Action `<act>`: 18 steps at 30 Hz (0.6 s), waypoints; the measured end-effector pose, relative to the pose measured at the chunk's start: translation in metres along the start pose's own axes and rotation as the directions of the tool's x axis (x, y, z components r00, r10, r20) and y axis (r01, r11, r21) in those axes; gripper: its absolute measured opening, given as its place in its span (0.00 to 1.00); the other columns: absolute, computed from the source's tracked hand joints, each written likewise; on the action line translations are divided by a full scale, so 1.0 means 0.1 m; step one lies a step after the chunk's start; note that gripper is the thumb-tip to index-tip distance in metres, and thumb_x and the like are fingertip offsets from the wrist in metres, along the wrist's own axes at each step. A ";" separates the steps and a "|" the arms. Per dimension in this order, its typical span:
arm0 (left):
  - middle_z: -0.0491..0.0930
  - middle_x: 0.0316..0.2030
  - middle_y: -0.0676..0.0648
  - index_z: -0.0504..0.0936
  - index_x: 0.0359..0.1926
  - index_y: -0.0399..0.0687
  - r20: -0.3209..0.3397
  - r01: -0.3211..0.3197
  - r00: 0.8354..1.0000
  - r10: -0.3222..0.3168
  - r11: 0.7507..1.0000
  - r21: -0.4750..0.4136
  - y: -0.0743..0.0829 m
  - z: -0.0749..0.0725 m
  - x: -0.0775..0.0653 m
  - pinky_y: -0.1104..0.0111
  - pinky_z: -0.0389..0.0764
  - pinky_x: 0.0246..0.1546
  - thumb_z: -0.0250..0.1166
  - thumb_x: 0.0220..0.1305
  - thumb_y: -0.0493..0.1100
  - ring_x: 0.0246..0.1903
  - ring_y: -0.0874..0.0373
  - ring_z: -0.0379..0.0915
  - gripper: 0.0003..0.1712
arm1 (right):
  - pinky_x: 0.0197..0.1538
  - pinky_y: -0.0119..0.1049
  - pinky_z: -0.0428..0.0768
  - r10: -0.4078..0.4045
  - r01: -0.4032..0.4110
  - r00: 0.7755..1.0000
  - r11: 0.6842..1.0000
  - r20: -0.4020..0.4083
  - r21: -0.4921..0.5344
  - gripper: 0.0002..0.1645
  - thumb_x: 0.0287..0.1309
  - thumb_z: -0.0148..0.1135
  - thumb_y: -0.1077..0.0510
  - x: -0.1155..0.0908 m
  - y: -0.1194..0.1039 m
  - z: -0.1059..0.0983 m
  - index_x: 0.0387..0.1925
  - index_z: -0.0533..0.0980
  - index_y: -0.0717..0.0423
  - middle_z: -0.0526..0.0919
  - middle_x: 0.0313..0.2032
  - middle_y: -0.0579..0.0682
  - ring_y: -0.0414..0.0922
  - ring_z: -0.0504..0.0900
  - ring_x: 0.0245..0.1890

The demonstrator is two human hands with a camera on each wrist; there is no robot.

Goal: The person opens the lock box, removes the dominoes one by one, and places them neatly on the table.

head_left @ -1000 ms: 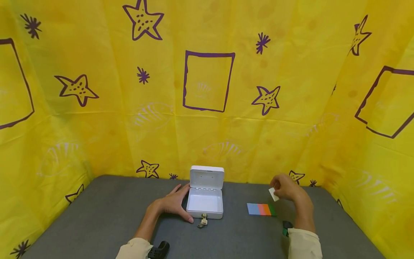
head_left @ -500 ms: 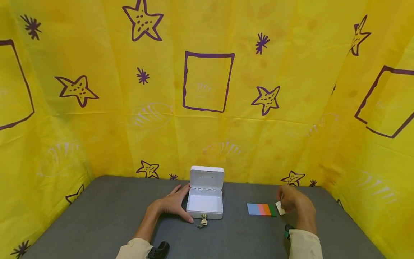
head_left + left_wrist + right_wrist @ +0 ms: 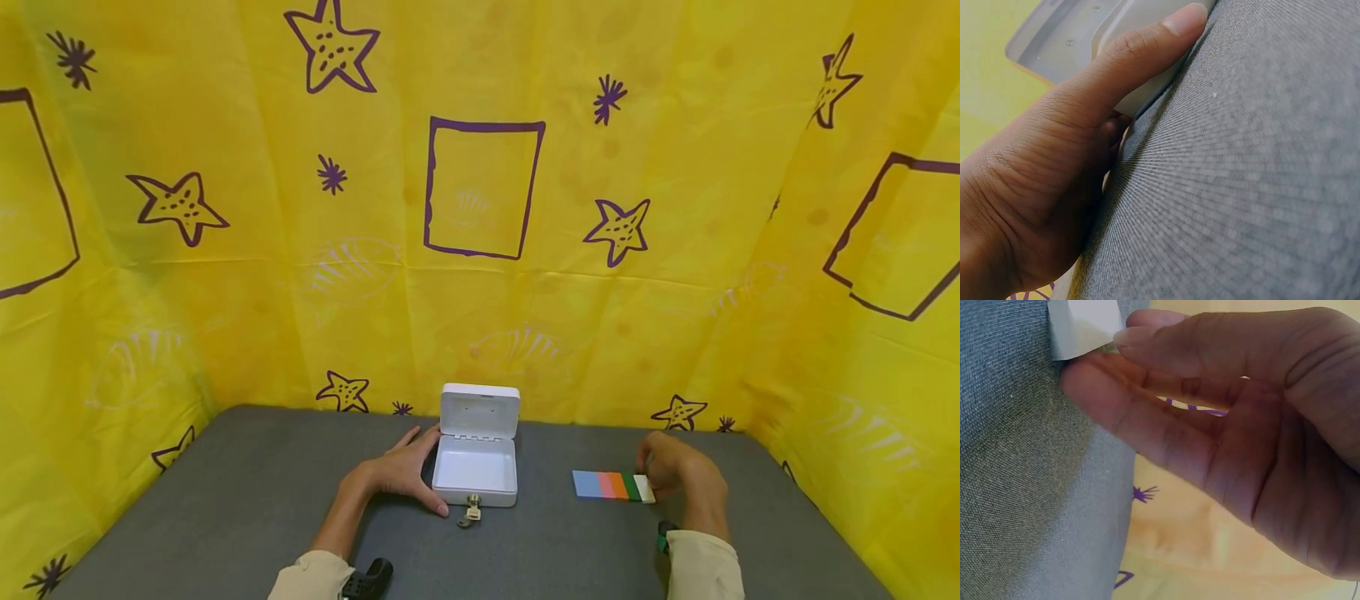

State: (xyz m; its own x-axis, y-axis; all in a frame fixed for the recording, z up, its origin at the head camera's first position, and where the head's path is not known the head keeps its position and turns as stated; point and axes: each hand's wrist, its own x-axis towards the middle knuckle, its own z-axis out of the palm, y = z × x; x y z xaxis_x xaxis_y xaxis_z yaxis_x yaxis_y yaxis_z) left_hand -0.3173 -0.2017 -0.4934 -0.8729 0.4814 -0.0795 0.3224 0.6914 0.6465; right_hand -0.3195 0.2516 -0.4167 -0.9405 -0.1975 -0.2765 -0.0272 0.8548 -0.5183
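Note:
A small white cash box [image 3: 475,500] stands on the table with its lid [image 3: 480,411] raised, and its inside looks bare. My left hand [image 3: 405,469] holds the box at its left side. In the left wrist view the thumb [image 3: 1147,53] lies along the box's front and the other fingers are mostly hidden. My right hand [image 3: 677,467] pinches a flat white tile [image 3: 643,489] by its right end. This tile sits against the green tile [image 3: 632,487], at the right end of a row of blue [image 3: 587,484], pink [image 3: 606,485] and orange [image 3: 618,486] tiles.
Keys [image 3: 471,514] hang from the lock at the box's front. The grey table [image 3: 540,550] is walled at the back and sides by a yellow curtain [image 3: 480,317] with purple drawings. A dark wrist strap [image 3: 367,579] is on the left forearm.
My right hand has brought the white tile down, first to the right, then back left against the green tile. The left hand and box have stayed put.

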 end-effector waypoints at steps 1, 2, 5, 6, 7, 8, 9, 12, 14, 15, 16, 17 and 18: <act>0.48 0.84 0.42 0.45 0.84 0.48 -0.001 0.002 1.000 -0.002 1.000 -0.002 0.00 0.00 0.00 0.32 0.38 0.81 0.81 0.42 0.68 0.83 0.32 0.31 0.78 | 0.33 0.38 0.80 0.002 -0.002 1.000 1.000 0.003 0.004 0.18 0.54 0.56 0.77 0.00 0.00 0.00 0.45 0.79 0.63 0.82 0.37 0.57 0.50 0.78 0.29; 0.48 0.84 0.42 0.45 0.84 0.48 -0.001 0.003 1.000 -0.003 1.000 -0.001 0.00 0.00 0.00 0.32 0.38 0.81 0.81 0.42 0.68 0.83 0.32 0.31 0.78 | 0.33 0.38 0.80 0.002 -0.002 1.000 1.000 0.007 0.007 0.17 0.55 0.56 0.77 0.00 0.00 0.00 0.45 0.78 0.64 0.82 0.36 0.57 0.50 0.78 0.29; 0.48 0.84 0.42 0.46 0.84 0.48 0.000 0.006 1.000 -0.006 1.000 -0.005 0.00 0.00 -0.01 0.31 0.39 0.81 0.82 0.42 0.68 0.83 0.31 0.30 0.78 | 0.33 0.38 0.80 -0.008 0.008 1.000 1.000 0.021 0.013 0.16 0.60 0.56 0.75 0.01 0.01 -0.01 0.49 0.78 0.65 0.82 0.36 0.58 0.49 0.79 0.27; 0.48 0.84 0.42 0.46 0.84 0.48 0.001 0.006 1.000 -0.006 1.000 -0.005 0.00 0.00 -0.01 0.32 0.39 0.81 0.82 0.42 0.68 0.83 0.31 0.30 0.78 | 0.33 0.38 0.80 -0.016 0.016 1.000 1.000 0.023 0.016 0.17 0.60 0.56 0.75 0.01 0.01 -0.01 0.50 0.77 0.66 0.82 0.37 0.58 0.49 0.78 0.27; 0.48 0.84 0.42 0.46 0.84 0.48 0.001 0.005 1.000 -0.005 1.000 -0.006 -0.01 0.00 -0.01 0.32 0.39 0.81 0.81 0.42 0.68 0.83 0.31 0.30 0.78 | 0.33 0.38 0.80 -0.023 0.023 0.999 1.000 0.024 0.021 0.18 0.60 0.56 0.75 0.01 0.01 -0.01 0.51 0.77 0.67 0.82 0.39 0.58 0.49 0.78 0.27; 0.48 0.84 0.42 0.46 0.84 0.48 0.001 0.002 1.000 -0.002 1.000 -0.006 -0.01 0.00 -0.01 0.32 0.39 0.81 0.81 0.42 0.68 0.83 0.32 0.30 0.78 | 0.34 0.39 0.82 -0.034 0.033 0.999 0.999 0.030 0.024 0.18 0.60 0.56 0.75 0.02 0.01 -0.01 0.52 0.77 0.68 0.81 0.40 0.59 0.49 0.78 0.28; 0.48 0.84 0.42 0.46 0.84 0.48 0.002 0.002 1.000 -0.002 1.000 -0.006 -0.01 0.00 -0.01 0.32 0.38 0.81 0.82 0.42 0.68 0.83 0.32 0.31 0.78 | 0.35 0.40 0.83 -0.044 0.043 0.998 0.999 0.034 0.026 0.18 0.60 0.56 0.75 0.02 0.00 -0.01 0.53 0.76 0.69 0.81 0.41 0.60 0.49 0.78 0.29; 0.48 0.84 0.41 0.45 0.84 0.46 0.004 -0.007 1.000 0.007 1.000 0.003 -0.03 0.01 -0.02 0.33 0.37 0.82 0.81 0.42 0.69 0.84 0.33 0.33 0.78 | 0.37 0.42 0.87 -0.051 0.050 0.998 0.998 0.039 0.043 0.18 0.59 0.56 0.76 0.03 -0.01 0.00 0.52 0.75 0.71 0.80 0.42 0.62 0.50 0.79 0.31; 0.48 0.84 0.41 0.45 0.84 0.45 0.006 -0.017 1.000 0.017 1.000 0.010 -0.03 0.01 -0.02 0.34 0.36 0.82 0.81 0.42 0.69 0.84 0.35 0.35 0.79 | 0.39 0.44 0.89 -0.057 0.054 0.997 0.997 0.047 0.049 0.17 0.59 0.56 0.76 0.03 -0.01 0.00 0.51 0.74 0.72 0.80 0.41 0.63 0.50 0.79 0.33; 0.48 0.84 0.41 0.45 0.84 0.45 0.008 -0.018 1.000 0.018 1.000 0.017 -0.03 0.01 -0.02 0.34 0.35 0.82 0.81 0.42 0.70 0.84 0.35 0.35 0.79 | 0.39 0.43 0.89 -0.054 0.052 0.998 0.997 0.045 0.050 0.17 0.59 0.56 0.76 0.03 -0.01 0.00 0.51 0.75 0.71 0.80 0.41 0.62 0.50 0.79 0.33; 0.48 0.84 0.40 0.45 0.84 0.45 0.010 -0.023 1.000 0.023 1.000 0.021 -0.04 0.01 -0.01 0.34 0.35 0.82 0.81 0.42 0.71 0.84 0.36 0.37 0.79 | 0.38 0.43 0.88 -0.064 0.062 0.997 0.997 0.042 0.047 0.17 0.59 0.55 0.76 0.03 -0.01 0.00 0.50 0.75 0.72 0.81 0.41 0.62 0.50 0.79 0.32; 0.47 0.84 0.40 0.44 0.84 0.44 0.016 -0.028 0.999 0.028 0.999 0.022 -0.04 0.00 -0.01 0.35 0.34 0.82 0.81 0.42 0.71 0.84 0.36 0.38 0.80 | 0.37 0.43 0.87 -0.071 0.070 0.997 0.997 0.035 0.034 0.16 0.59 0.55 0.75 0.03 -0.01 -0.01 0.50 0.75 0.71 0.81 0.39 0.61 0.50 0.79 0.31; 0.47 0.84 0.39 0.44 0.84 0.45 0.022 -0.017 1.000 0.017 1.000 0.020 -0.03 -0.01 -0.03 0.34 0.34 0.82 0.81 0.42 0.71 0.84 0.35 0.36 0.80 | 0.37 0.43 0.86 -0.080 0.080 0.996 0.997 0.025 0.020 0.15 0.60 0.55 0.73 0.03 -0.01 0.00 0.50 0.76 0.70 0.81 0.39 0.61 0.50 0.79 0.31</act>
State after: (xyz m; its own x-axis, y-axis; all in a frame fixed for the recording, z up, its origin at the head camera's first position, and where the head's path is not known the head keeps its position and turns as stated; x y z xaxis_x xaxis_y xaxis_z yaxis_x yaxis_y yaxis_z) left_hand -0.3157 -0.2054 -0.4942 -0.8589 0.5050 -0.0856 0.3446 0.6933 0.6329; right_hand -0.3221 0.2507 -0.4167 -0.9264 -0.2775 -0.2544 -0.0953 0.8265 -0.5549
